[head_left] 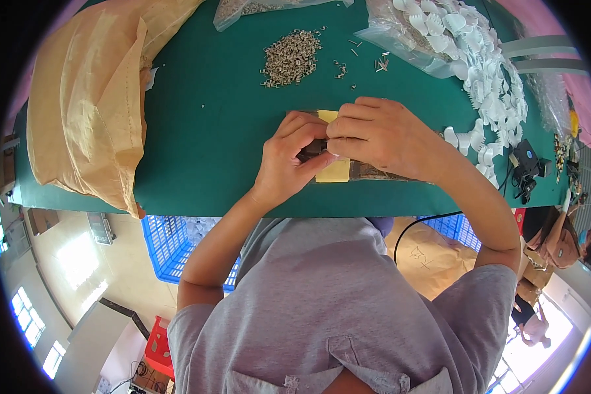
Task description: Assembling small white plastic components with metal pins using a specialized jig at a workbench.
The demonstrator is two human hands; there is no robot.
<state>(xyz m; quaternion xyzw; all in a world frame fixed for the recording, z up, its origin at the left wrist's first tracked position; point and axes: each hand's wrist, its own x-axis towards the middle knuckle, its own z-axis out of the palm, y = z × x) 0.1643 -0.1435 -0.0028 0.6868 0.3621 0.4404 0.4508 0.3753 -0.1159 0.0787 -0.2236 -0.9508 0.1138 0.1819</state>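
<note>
My left hand [287, 161] and my right hand [384, 138] meet close to the table's near edge, fingertips almost touching. Both are closed in a pinch around something small that the fingers mostly hide; a dark bit and a whitish bit show between them. Beneath them lies a flat brown block [374, 172] with a yellow strip [333, 173] across it. Beyond the hands is a heap of small curled metal clips [292, 58]. A few thin metal pins [381, 64] lie scattered to the right of that heap.
A large brown paper bag [85, 105] stands on the left of the green table [203, 138]. White toothed plastic parts [489, 85] spill from a clear bag at the right, near a black device with cables [525, 164]. A blue crate [161, 246] sits below the near edge.
</note>
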